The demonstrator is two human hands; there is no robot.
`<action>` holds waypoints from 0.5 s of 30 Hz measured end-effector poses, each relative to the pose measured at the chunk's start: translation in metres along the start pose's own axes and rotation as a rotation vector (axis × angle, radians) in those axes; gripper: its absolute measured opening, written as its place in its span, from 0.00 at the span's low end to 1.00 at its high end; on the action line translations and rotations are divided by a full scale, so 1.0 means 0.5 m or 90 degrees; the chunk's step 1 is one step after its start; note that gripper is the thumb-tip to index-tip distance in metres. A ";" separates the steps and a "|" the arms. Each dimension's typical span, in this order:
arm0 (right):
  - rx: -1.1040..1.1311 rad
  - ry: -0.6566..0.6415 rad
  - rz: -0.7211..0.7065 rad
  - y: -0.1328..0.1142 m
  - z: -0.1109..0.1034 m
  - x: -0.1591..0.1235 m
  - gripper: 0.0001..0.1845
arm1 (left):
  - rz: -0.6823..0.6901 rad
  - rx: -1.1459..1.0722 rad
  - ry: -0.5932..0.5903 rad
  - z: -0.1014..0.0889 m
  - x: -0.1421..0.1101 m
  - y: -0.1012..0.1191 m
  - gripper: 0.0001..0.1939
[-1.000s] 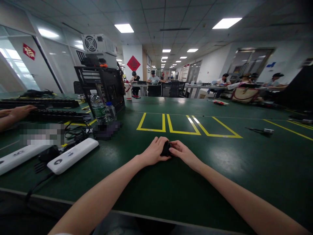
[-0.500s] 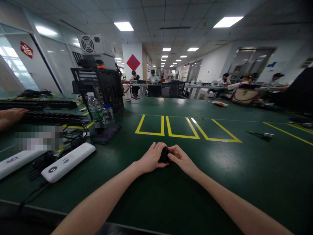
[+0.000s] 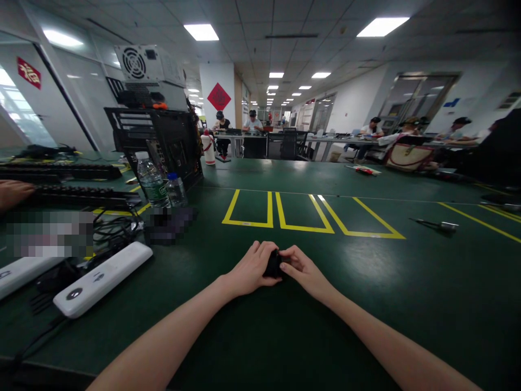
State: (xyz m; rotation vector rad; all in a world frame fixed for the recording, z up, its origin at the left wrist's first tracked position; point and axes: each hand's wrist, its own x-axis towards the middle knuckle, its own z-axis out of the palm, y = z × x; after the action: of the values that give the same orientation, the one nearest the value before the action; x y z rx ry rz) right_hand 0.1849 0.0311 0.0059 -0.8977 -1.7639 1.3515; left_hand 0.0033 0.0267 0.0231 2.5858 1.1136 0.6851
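A small black object, rounded and too dark to name, sits low over the green table between my two hands. My left hand is wrapped round its left side, thumb toward me. From the right, my right hand pinches its right edge between thumb and fingers. Most of the object is hidden by the fingers. Beyond my hands, yellow tape outlines mark the tabletop.
To the left are white power strips, tangled black cables, a water bottle, a smaller blue-capped bottle and a black computer case. Another person's hand is at the left edge. A screwdriver-like tool lies right.
The view has shifted slightly, so the things on the left appear further left. Both hands keep hold of the black object, with little visible movement.
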 end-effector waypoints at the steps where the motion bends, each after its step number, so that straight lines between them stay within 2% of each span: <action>1: -0.005 0.007 0.003 0.000 0.001 0.000 0.11 | 0.001 -0.003 0.001 0.000 0.000 0.000 0.27; 8: -0.029 -0.027 0.019 -0.005 0.004 -0.009 0.20 | 0.002 0.003 0.000 0.003 -0.002 -0.001 0.26; 11: -0.006 -0.045 -0.001 -0.009 0.005 -0.010 0.18 | 0.015 0.018 0.010 0.009 -0.004 -0.004 0.26; 15: -0.021 -0.014 -0.018 -0.005 0.010 -0.008 0.12 | 0.034 0.029 0.033 0.016 -0.006 -0.010 0.26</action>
State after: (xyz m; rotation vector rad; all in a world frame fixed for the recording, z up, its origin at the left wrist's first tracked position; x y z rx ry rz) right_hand 0.1822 0.0247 0.0070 -0.8760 -1.8132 1.3224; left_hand 0.0026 0.0274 0.0132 2.6582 1.0916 0.7518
